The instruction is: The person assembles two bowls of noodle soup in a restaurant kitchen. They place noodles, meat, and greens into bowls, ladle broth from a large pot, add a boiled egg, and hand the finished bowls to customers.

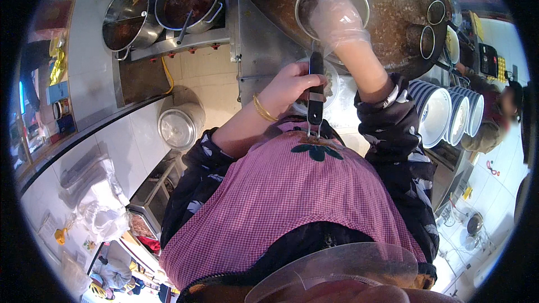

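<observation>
My left hand (287,87) is closed round the black handle of a round metal strainer (316,100). The handle's two-pronged metal end points back toward my checked apron. At the far end, the strainer's rim sits over the edge of a large pan (387,5) of brown, cloudy liquid. My right hand (337,19), in a clear plastic glove, reaches down into the strainer with its fingers bunched together. Whatever is between those fingers is hidden by the hand and glare. Partly behind my hands, a clear container (332,94) with some food stands on the counter.
Other strainers (428,41) hang in the big pan. Two steel pots (188,0) of dark reddish contents stand on the stove at left. Stacked bowls (432,113) are by my right elbow, with another person (488,118) beyond. A lidded metal bin (178,127) stands at left.
</observation>
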The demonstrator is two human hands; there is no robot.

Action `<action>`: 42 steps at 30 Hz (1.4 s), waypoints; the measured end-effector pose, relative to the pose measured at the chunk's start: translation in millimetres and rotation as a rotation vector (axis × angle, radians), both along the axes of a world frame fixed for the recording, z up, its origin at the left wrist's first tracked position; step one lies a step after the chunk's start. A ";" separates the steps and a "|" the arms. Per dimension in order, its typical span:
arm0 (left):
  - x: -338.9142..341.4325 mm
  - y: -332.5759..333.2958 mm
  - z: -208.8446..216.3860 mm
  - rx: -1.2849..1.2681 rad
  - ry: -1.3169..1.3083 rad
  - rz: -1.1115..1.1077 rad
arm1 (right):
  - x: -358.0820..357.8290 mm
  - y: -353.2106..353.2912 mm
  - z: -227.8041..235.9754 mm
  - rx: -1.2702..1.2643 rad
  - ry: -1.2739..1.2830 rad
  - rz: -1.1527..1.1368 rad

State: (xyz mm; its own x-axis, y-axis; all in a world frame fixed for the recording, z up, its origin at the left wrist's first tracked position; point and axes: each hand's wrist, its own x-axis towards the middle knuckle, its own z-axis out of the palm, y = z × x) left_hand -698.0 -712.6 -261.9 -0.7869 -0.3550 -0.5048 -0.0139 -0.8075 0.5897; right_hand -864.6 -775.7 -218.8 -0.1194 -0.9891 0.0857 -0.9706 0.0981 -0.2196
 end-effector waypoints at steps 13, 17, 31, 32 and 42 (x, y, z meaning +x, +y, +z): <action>42.6 -21.9 -8.0 0.084 -0.082 0.106 | 1.9 120.8 24.6 0.113 -0.618 0.039; 55.4 -28.4 -9.1 0.051 -0.129 0.088 | 1.5 144.0 -4.9 0.279 -0.533 0.014; 58.3 -27.2 -4.6 0.040 -0.143 0.043 | 8.4 76.4 -0.2 -0.192 -0.374 0.100; 56.6 -24.9 -4.2 0.043 -0.151 0.042 | 10.9 65.9 -5.2 -0.134 -0.268 0.054; 48.3 -10.7 -8.4 0.069 -0.084 0.078 | 12.4 19.6 -45.3 0.146 0.594 0.359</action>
